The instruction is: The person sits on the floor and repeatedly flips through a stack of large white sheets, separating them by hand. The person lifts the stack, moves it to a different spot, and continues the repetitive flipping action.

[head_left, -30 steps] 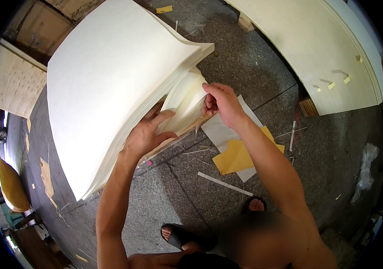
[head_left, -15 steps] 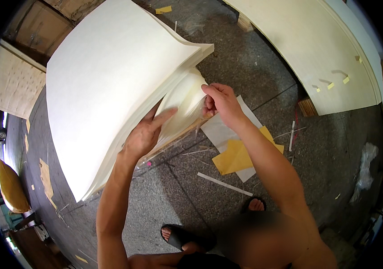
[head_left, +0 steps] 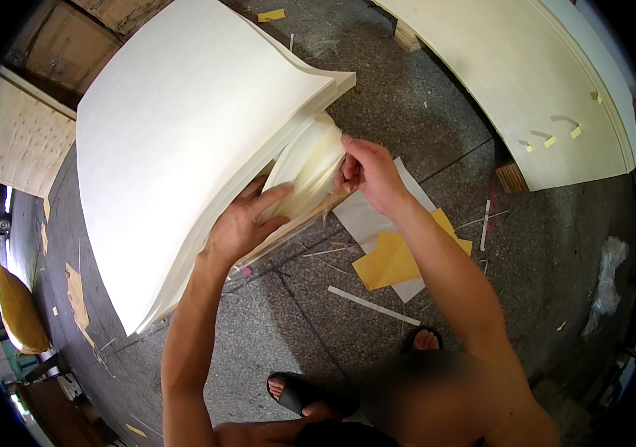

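A tall stack of large white paper sheets (head_left: pixel 191 112) fills the upper left, its upper layer bowed up along the near right edge. In the gap beneath, my left hand (head_left: pixel 242 223) has its thumb and forefinger spread over the lower sheets (head_left: pixel 307 160); its other fingers are partly hidden under the raised layer. My right hand (head_left: pixel 370 171) pinches the edge of the lower sheets near their right corner, thumb on top and fingers curled below. How many sheets it grips cannot be made out.
Yellow paper pieces (head_left: pixel 392 261) and a white sheet (head_left: pixel 360 216) lie on the speckled floor below my right forearm. A pale stack of boards (head_left: pixel 526 89) stands at the upper right. Crumpled clear plastic (head_left: pixel 607 279) lies far right; cardboard boxes (head_left: pixel 72 48) stand at upper left.
My left thumb has come out and spread away from the forefinger over the lower sheets. The right hand has shifted slightly, and the lower sheets' edges now show fanned apart.
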Tool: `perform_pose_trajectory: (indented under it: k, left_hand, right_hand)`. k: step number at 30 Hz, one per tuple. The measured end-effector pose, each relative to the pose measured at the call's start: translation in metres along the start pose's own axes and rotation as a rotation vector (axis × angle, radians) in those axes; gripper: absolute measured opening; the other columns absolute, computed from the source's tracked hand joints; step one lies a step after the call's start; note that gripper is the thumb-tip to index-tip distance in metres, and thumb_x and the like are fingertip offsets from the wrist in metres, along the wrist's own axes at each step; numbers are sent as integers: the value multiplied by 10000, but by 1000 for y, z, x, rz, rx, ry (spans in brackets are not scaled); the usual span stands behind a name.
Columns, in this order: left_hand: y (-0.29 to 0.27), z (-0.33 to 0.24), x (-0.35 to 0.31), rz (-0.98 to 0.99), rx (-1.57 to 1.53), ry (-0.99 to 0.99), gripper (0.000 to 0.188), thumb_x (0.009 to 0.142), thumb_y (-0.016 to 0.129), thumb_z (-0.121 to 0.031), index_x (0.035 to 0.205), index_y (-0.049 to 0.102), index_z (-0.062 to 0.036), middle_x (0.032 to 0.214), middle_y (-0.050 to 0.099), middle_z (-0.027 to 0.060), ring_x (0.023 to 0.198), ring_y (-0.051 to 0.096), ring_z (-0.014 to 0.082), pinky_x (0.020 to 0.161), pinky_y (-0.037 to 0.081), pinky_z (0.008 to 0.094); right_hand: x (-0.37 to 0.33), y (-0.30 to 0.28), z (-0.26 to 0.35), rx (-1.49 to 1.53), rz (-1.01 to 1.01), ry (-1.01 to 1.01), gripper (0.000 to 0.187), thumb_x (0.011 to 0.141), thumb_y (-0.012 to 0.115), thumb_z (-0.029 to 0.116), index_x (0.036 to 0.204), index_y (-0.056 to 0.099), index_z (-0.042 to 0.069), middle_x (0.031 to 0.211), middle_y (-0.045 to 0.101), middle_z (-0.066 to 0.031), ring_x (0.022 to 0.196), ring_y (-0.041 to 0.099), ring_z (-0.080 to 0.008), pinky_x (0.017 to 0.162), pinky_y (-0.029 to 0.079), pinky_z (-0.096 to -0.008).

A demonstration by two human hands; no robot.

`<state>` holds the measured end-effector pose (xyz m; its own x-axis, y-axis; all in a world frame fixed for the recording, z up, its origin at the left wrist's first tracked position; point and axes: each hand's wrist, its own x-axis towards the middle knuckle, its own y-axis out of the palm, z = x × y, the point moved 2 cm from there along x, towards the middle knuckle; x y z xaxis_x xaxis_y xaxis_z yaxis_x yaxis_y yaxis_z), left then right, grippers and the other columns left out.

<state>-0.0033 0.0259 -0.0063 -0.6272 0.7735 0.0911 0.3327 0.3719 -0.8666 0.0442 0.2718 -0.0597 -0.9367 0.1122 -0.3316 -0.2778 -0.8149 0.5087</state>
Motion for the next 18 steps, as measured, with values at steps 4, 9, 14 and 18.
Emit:
perform_pose_trajectory:
  k: [4,9,14,18]
  left_hand:
    - [-1,-4,2,-142,99,68,441,868,681,-6,1276,665,-175,1452,539,212,1260,590,394,1010,523,410]
    - [1,5,1,25,30,43,509,809,800,-88,1291,655,-163,1471,524,207,1317,542,391,1059,482,424]
    - [-1,-1,0,2,-24,3,621,703,898,-187,1278,664,-182,1446,543,207,1313,547,382,1055,485,427]
    - [2,3,-2,25,-35,-21,608,733,875,-154,1300,656,-187,1461,530,205,1317,545,376,1067,479,424]
  right_hand:
    - [-5,13,3,-598,-16,-157,382,995,624,356,746,559,73,652,548,-20,605,645,-156,514,436,-260]
    - [2,6,5,-160,28,-47,376,1003,613,329,727,549,82,654,560,-25,609,641,-157,517,437,-265]
    - [4,4,3,-124,33,-32,383,999,626,334,710,536,99,651,573,-27,634,657,-172,523,446,-268]
    - [2,2,0,-99,23,-18,387,998,630,345,717,533,97,654,571,-25,627,652,-164,517,442,-268]
